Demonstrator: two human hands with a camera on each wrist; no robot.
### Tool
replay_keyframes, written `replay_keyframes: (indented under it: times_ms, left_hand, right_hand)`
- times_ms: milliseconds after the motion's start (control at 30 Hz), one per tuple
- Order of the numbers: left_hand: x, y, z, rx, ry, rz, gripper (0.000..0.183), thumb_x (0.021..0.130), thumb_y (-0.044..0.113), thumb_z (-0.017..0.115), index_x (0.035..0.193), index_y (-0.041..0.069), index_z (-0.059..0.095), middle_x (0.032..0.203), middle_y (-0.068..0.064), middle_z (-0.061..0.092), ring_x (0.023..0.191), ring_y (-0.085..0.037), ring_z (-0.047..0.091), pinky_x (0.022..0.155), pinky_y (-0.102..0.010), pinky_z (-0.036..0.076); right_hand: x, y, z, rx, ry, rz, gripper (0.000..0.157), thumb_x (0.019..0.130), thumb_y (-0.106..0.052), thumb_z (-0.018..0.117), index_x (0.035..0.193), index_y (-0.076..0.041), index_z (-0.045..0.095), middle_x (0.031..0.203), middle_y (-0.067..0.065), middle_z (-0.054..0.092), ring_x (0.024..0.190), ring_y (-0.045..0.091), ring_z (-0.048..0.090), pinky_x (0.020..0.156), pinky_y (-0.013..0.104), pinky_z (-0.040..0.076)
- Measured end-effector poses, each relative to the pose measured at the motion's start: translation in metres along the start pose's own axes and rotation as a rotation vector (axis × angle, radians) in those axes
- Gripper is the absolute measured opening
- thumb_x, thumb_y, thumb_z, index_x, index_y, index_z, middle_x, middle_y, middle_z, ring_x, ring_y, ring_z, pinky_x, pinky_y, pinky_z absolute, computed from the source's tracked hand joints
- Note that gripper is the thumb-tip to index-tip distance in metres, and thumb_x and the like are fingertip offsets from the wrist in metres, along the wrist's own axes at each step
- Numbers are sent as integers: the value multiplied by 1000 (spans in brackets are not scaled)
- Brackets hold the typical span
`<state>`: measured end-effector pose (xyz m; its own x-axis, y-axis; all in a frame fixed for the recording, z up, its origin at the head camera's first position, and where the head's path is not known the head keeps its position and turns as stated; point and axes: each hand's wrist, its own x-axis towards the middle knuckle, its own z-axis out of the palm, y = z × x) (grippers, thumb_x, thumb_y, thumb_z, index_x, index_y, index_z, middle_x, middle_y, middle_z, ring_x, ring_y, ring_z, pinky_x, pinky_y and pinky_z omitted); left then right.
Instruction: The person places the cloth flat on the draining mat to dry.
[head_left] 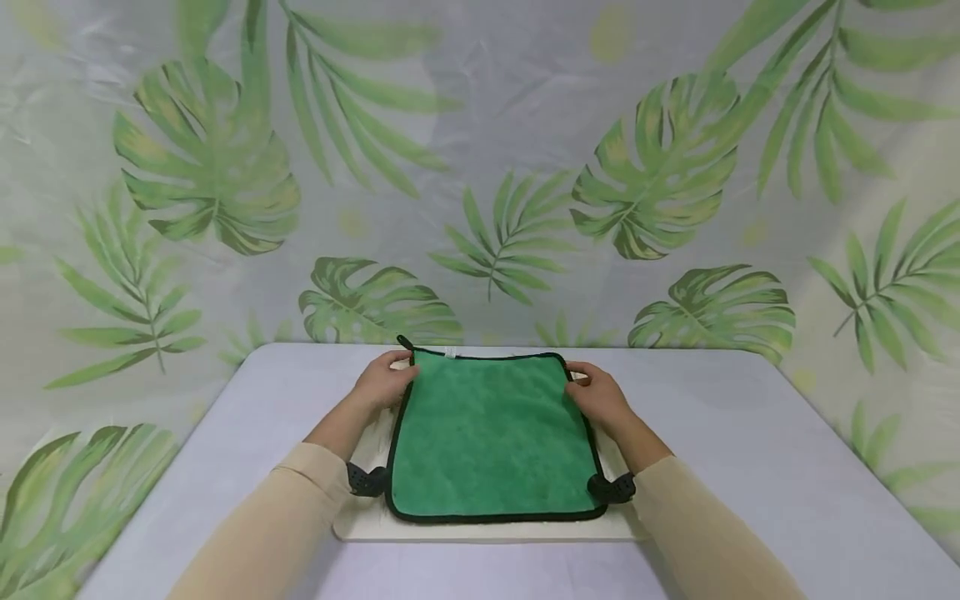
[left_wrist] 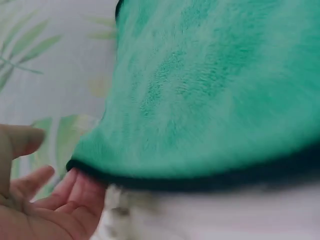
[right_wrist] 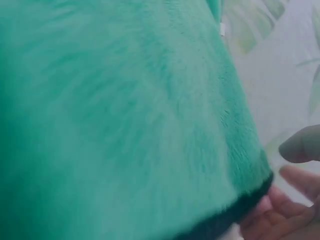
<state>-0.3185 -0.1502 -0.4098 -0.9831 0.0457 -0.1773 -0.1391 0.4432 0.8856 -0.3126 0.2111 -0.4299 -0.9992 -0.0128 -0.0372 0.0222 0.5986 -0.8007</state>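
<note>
A green plush cloth (head_left: pixel 491 433) with black edging is spread out in front of me, overlapping a pale cream board (head_left: pixel 360 521) in the head view. At its far left corner is a small black loop (head_left: pixel 405 342), with a white tag (head_left: pixel 451 352) nearby. My left hand (head_left: pixel 386 379) is at the cloth's left edge; in the left wrist view its fingers (left_wrist: pixel 82 197) lie under the dark border, thumb apart from the cloth. On the opposite edge, my right hand (head_left: pixel 597 396) has its fingers (right_wrist: pixel 275 212) under the border, thumb also apart.
The board lies on a table with a white cover (head_left: pixel 247 467). Behind it hangs a pale sheet (head_left: pixel 517 125) printed with green leaves. Black wrist mounts (head_left: pixel 367 480) extend inward over the cloth's sides.
</note>
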Motion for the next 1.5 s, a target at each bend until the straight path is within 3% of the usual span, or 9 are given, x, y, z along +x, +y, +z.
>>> replay_keyframes:
  times_ms: [267,433,667,833,933,1067,1200,1367,1500]
  left_hand:
    - [-49,-12,-4,62,-325,-75,90,96,21,72,165,24,15,83,-13,70,60,-17,65,59,-34,60]
    - [-79,-21,-8,71,-438,-48,109,86,5,79,166,24,8,74,-10,62,54,-17,65,57,-34,60]
    - [-88,-26,-20,70,-506,-46,109,87,2,76,166,21,4,75,-11,64,58,-18,69,65,-35,62]
    - [-63,-19,-13,122,-398,-66,88,96,21,70,165,14,15,103,-20,71,65,-19,68,64,-33,60]
    - [-32,-13,-10,67,-295,-73,76,102,33,61,164,12,21,139,-27,57,96,-30,73,80,-38,62]
    - [4,-5,-4,-83,-254,-88,69,106,38,53,163,11,24,166,-25,24,144,-44,43,112,-51,48]
    - [21,-1,0,-109,-210,-89,62,108,36,50,161,11,30,169,-20,21,153,-44,28,121,-56,36]
    - [22,-3,-3,143,-69,31,56,108,31,47,159,11,35,166,-20,30,152,-42,31,121,-56,35]
    - [16,-3,5,583,-39,189,62,106,35,52,161,12,33,169,-18,23,153,-47,25,119,-65,31]
  right_hand:
    - [-50,11,-25,26,-275,43,74,97,-14,60,161,-7,24,80,7,59,62,17,55,61,34,52]
    - [-78,14,-35,108,-493,16,84,94,-6,66,163,-10,17,78,5,55,62,17,62,64,38,60]
    - [-84,19,-40,110,-553,18,83,94,-7,69,162,-9,22,78,5,52,62,18,64,66,38,62]
    - [-62,17,-37,78,-465,38,66,99,-16,64,156,-3,34,98,13,63,70,16,62,67,35,58]
    - [-33,13,-26,47,-346,32,55,105,-21,55,155,-4,39,125,24,61,79,23,59,71,36,54]
    - [4,4,-9,-15,-243,0,52,108,-24,47,156,-6,39,157,29,39,123,45,56,95,49,54]
    - [23,-2,1,10,-169,32,52,109,-23,42,157,-7,38,165,24,29,149,46,35,115,57,41]
    - [30,-8,3,194,-39,104,54,107,-22,43,159,-9,35,166,22,29,150,43,33,120,56,36]
    - [31,-8,3,-214,-32,-85,55,106,-19,43,159,-5,35,164,26,29,150,48,31,121,61,30]
